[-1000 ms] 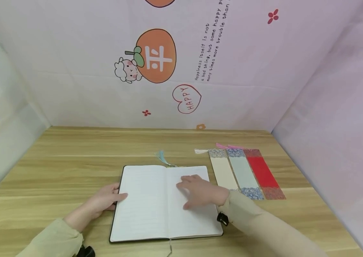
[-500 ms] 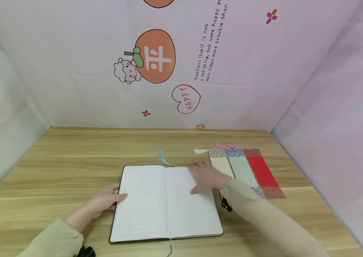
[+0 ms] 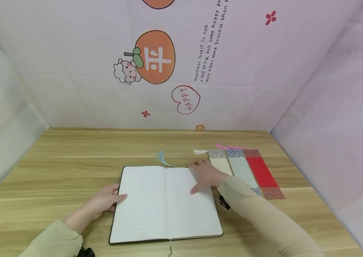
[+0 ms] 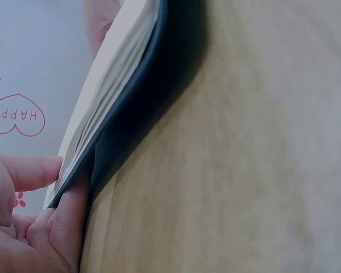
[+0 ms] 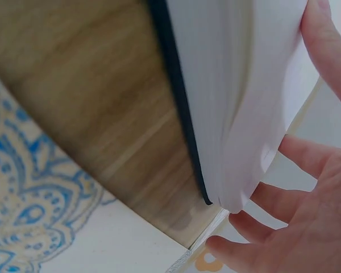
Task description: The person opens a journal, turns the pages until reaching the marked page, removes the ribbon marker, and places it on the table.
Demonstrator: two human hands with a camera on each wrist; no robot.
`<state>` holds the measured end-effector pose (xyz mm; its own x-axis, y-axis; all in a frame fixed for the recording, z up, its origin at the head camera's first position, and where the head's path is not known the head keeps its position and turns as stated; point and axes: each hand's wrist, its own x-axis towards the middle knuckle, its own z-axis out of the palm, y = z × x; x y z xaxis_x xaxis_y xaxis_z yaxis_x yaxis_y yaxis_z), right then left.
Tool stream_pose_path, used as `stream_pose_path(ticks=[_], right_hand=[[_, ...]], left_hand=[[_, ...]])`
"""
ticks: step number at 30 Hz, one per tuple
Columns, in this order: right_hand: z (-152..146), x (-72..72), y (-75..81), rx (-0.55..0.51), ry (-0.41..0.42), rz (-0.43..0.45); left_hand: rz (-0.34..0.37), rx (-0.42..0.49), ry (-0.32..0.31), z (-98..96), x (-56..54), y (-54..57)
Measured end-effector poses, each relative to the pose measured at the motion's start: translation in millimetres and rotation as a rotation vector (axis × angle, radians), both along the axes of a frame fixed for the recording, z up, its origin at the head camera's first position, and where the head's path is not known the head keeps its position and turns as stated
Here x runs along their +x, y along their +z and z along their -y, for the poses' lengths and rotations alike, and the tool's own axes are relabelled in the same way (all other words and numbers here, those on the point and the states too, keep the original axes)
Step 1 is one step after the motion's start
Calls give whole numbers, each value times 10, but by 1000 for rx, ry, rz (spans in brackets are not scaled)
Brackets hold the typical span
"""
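A notebook [image 3: 146, 203] with a dark cover lies open on the wooden table, showing lined white pages. My left hand [image 3: 101, 201] grips its left edge, thumb on the page. In the left wrist view the fingers [image 4: 68, 219] of that hand are under the dark cover [image 4: 122, 128]. My right hand [image 3: 208, 175] rests at the upper right corner, fingers spread over the top edge. The right wrist view shows its fingertips along the page edge and its thumb [image 5: 324, 42] against the page. From the top of the spine a light blue tassel [image 3: 160, 157] sticks out.
Right of the notebook lie a cream bookmark [image 3: 220, 163], a pale blue one and a red bookmark [image 3: 263, 171], with white and pink tassels above. My right forearm partly covers the first two. A grey ribbon [image 3: 170, 246] hangs below the spine. Printed cloth stands behind.
My right hand has slid from the middle of the right page up and right to the notebook's corner, then stayed there. The left hand keeps its hold.
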<state>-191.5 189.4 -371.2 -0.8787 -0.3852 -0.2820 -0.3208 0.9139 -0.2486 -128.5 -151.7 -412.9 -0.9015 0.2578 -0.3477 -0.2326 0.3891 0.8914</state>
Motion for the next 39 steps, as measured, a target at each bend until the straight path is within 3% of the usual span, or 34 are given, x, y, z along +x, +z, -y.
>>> stream_pose_path(ticks=[13,20,33,39], right_hand=[[30,86,0,-27,9,-82],[8,172,69,-70,65,-135],[-180,358,242,-327,148,-29],[-207,408,293,-422,63,29]], left_hand=[[6,1,9,-7,15,1],[-5,-24,13,-10,11,1],[-10,-25,14,-17,16,14],[-9,-18,12,-15,20,7]])
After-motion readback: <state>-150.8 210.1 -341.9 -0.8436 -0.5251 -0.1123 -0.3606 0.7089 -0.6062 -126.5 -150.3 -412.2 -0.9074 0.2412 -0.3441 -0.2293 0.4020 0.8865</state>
